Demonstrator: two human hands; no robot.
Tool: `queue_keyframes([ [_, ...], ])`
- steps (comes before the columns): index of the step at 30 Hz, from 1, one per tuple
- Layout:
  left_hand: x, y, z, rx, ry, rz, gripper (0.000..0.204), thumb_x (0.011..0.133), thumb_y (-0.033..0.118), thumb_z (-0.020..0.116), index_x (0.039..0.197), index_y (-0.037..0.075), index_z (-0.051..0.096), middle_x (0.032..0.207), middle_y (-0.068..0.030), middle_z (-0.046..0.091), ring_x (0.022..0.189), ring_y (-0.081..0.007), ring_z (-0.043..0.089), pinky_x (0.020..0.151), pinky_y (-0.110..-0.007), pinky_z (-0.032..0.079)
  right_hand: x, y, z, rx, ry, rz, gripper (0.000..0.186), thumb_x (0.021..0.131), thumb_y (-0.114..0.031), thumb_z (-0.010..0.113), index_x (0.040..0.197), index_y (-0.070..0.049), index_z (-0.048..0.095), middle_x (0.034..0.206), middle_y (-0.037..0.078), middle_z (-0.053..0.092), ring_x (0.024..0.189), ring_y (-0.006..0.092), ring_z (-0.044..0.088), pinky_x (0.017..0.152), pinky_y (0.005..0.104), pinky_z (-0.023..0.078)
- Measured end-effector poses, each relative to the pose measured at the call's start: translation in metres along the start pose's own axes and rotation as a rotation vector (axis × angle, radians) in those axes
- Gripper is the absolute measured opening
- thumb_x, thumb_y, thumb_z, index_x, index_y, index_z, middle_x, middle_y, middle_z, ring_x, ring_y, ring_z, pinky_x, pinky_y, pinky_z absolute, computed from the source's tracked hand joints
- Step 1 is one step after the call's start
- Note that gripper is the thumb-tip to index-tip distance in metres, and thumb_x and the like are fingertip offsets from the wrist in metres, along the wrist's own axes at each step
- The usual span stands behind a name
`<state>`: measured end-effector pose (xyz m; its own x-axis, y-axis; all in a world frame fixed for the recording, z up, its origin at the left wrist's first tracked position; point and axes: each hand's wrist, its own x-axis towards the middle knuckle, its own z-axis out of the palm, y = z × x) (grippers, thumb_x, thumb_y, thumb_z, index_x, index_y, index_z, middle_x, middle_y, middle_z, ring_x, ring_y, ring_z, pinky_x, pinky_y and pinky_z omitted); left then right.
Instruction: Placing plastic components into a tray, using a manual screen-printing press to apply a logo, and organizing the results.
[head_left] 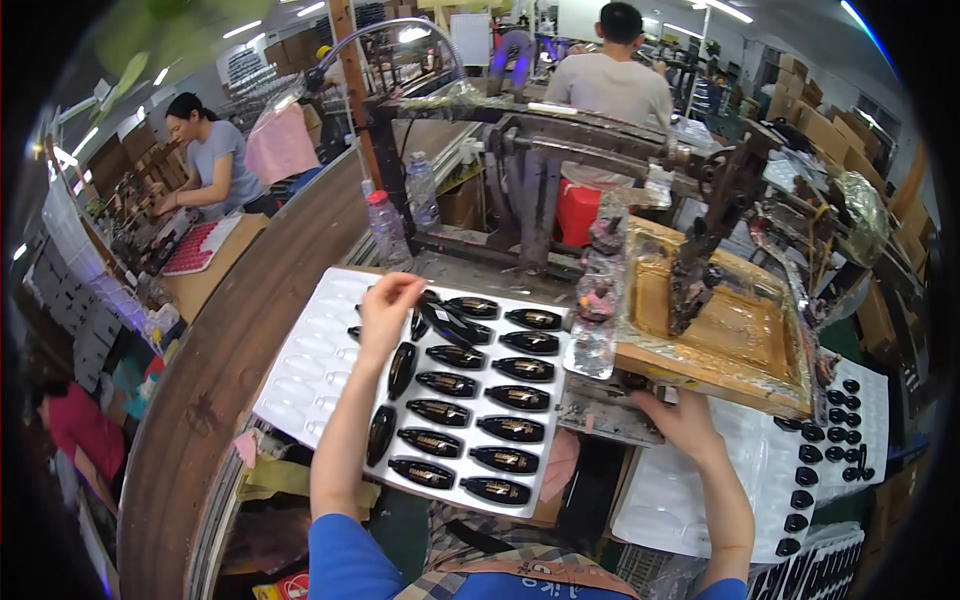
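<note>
My left hand [385, 318] hovers above a white moulded tray [318, 368], its fingertips pinched together. Whether anything sits in that pinch I cannot make out. Just beside the fingertips, black glossy pieces [452, 326] lie tilted and overlapping. Other black oval pieces [512, 429] with gold printing rest in rows in the tray's right part. My right hand [686, 420] is at the front edge of the machine, under a wooden screen frame [712, 378]. Its thumb stretches left against the metal base [606, 415], while the other fingers are mostly hidden.
A second white tray [668, 497] with small black parts lies at right. Metal machine arms [540, 200] rise ahead. Plastic bottles [387, 230] stand behind the near tray. A curved brown belt [215, 400] runs along the left. Two co-workers [215, 165] [612, 85] work farther off.
</note>
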<state>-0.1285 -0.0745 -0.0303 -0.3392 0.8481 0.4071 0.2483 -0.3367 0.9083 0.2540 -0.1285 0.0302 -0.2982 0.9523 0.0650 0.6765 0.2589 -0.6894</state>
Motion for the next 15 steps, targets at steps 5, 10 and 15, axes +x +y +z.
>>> queue_keyframes([
  [5,-0.021,-0.058,-0.116,0.245,0.217,-0.168,0.014,0.078,0.012,0.061,0.079,-0.001,0.057,0.065,-0.0014,0.057,0.057,-0.006,0.051,0.05,-0.019,0.042,-0.035,0.09,-0.028,-0.046,0.367,0.136,0.036,0.082,-0.017,0.054,0.11,0.004,0.047,0.114,0.016,0.051,0.106,0.0241,0.045,0.091,0.0312,0.032],
  [10,-0.034,-0.097,-0.144,0.383,0.306,-0.274,0.018,0.076,0.015,0.062,0.075,-0.002,0.057,0.058,-0.003,0.056,0.052,-0.0071,0.051,0.046,-0.02,0.042,-0.053,0.21,-0.084,-0.319,0.539,0.144,0.029,0.084,-0.012,0.048,0.108,0.004,0.048,0.114,0.018,0.05,0.106,0.025,0.046,0.09,0.0311,0.033],
  [15,-0.034,-0.113,-0.147,0.5,0.273,-0.432,0.022,0.074,0.02,0.064,0.072,-0.001,0.056,0.06,-0.007,0.057,0.053,-0.0118,0.055,0.046,-0.024,0.043,-0.07,0.25,-0.114,-0.492,0.437,0.423,0.036,0.083,-0.027,0.048,0.106,0.0,0.052,0.106,0.024,0.051,0.098,0.0364,0.05,0.081,0.0401,0.04],
])
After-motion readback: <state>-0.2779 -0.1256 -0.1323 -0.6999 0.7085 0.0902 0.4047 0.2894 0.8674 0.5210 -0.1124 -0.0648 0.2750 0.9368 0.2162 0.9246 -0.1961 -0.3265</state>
